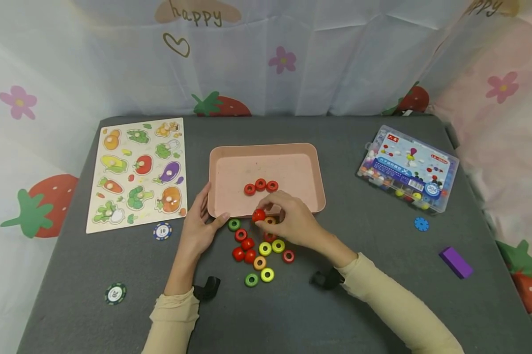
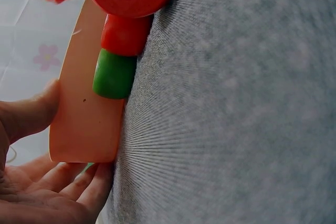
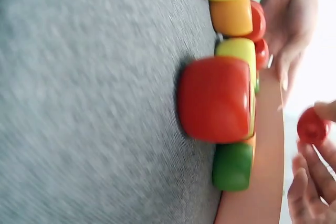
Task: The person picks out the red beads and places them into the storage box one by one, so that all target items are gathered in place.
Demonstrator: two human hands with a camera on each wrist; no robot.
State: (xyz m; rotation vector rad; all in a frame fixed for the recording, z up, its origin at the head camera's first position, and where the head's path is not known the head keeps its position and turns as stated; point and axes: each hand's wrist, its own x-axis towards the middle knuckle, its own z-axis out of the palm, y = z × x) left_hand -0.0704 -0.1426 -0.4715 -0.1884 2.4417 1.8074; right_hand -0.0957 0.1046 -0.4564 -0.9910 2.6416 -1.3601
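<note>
My right hand pinches a red bead between thumb and fingers, above the near rim of a pink tray. In the right wrist view the hole of that red bead shows. Three red beads lie inside the tray. At the tray's near left corner, my left hand touches it with the thumb at the near rim and extended fingers along the left side. Loose red, green, yellow and orange beads lie in front of the tray, partly hidden by the right hand.
A vegetable picture board lies to the left, near two poker chips. On the right are a clear box of beads, a blue disc and a purple block. A printed curtain hangs behind the grey table.
</note>
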